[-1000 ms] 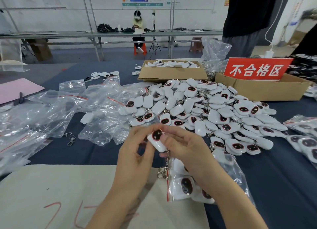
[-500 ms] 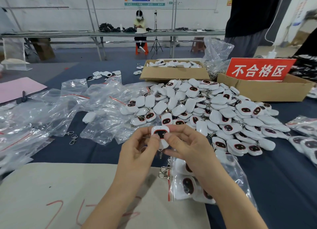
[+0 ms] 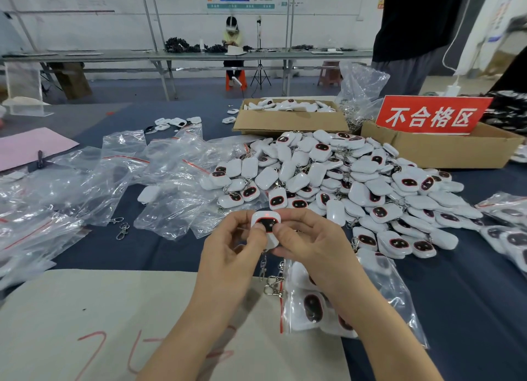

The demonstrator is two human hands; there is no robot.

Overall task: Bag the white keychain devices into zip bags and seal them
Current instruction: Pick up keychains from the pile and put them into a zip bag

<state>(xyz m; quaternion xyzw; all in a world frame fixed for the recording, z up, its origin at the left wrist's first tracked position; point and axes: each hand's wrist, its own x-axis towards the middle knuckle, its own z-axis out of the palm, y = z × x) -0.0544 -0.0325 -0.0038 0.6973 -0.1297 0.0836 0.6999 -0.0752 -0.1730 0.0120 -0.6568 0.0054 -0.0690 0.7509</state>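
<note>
Before the heap of loose devices (image 3: 356,181) and over a part-filled zip bag (image 3: 393,289), left hand (image 3: 231,252) and right hand (image 3: 310,244) have turned the white keychain device (image 3: 266,224) from slanted to upright. Thumbs and forefingers pinch its sides, a red light (image 3: 267,215) lit near its top.

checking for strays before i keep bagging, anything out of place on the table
Two loose metal clasps lie on the blue cloth with no device attached. One white device sits alone among the empty zip bags, apart from the main pile.
</note>
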